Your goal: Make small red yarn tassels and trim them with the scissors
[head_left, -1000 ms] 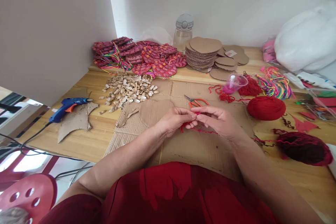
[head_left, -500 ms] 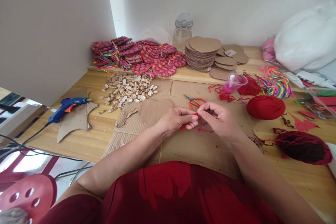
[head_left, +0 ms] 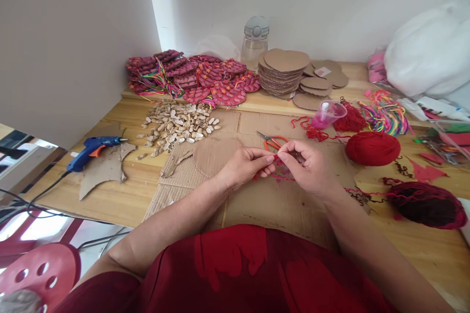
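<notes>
My left hand (head_left: 253, 162) pinches red yarn (head_left: 276, 156) between thumb and forefinger, its other fingers curled. Close against it, my right hand (head_left: 304, 161) pinches the same yarn at the fingertips. A thin red strand runs below the hands and on to the dark red ball of yarn (head_left: 426, 204) at the right. Just behind the fingertips lie orange-handled scissors (head_left: 275, 143) on the cardboard sheet (head_left: 264, 205). A cut cardboard shape (head_left: 215, 154) rests to the left of the hands. A bright red ball of yarn (head_left: 372, 148) sits to the right.
A blue glue gun (head_left: 91, 151) with a cord lies at left. Peanut shells (head_left: 179, 124) are heaped behind the cardboard. Decorated pink pieces (head_left: 220, 83), stacked cardboard shapes (head_left: 284, 71) and a bottle (head_left: 255, 41) stand at the back. A plastic cup (head_left: 328, 113) tilts at right.
Both hands stay together on the yarn. The right fingertips have shifted slightly and rise a little, and a bit of red yarn shows between the two pinches.
</notes>
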{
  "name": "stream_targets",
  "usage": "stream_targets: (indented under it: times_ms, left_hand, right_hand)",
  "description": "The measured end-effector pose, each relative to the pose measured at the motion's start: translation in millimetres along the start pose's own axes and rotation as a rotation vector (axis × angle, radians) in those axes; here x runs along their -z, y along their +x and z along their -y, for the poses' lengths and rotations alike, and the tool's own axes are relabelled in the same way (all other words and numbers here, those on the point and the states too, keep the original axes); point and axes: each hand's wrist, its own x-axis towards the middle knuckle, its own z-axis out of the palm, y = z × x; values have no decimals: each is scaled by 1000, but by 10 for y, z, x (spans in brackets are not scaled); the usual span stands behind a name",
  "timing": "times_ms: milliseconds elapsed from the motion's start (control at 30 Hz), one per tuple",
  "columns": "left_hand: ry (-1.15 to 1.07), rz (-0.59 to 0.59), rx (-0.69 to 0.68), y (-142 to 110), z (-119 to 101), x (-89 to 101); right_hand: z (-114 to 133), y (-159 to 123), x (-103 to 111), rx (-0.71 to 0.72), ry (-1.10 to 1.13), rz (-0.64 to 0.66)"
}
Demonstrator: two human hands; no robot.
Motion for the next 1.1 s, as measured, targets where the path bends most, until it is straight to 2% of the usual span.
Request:
stream_targets:
  times_ms: [167,267,367,467,567,633,733,833,900,1000,1100]
  left_hand:
    - [-40,-1,40,-14,0,-18]
    - [-39,41,54,-10,-6,-5]
    - [110,23,-89,-4,-41,31]
    - [281,-156,-334,-15,-104,55]
    - [241,-268,-397,-47,-154,33]
    - [152,-232,-361,-69,-162,-5]
    - [10,-85,-310,-74,-121,-61]
    - [-56,41,-331,-33,-29,-69]
    - [24,35,-377,4,38,-48]
    - [304,-109,-465,30,102,-15]
    - [506,-225,-555,8,103,-22]
  right_hand:
    - [52,-3,17,-1,-50,-11]
    - [80,-9,29,13,-50,-4]
    - [121,-18,44,21,-55,8]
    - [168,-25,54,44,-104,-4]
    - [196,-24,53,80,-160,-51]
    - [196,-20,44,115,-188,-97]
    - [184,-14,24,159,-199,-154]
    - [182,-18,6,168,-175,-161]
    - [188,-26,-5,178,-191,-166]
    - [188,-42,-27,144,-164,-157]
    - [174,-57,-56,30,-34,-138]
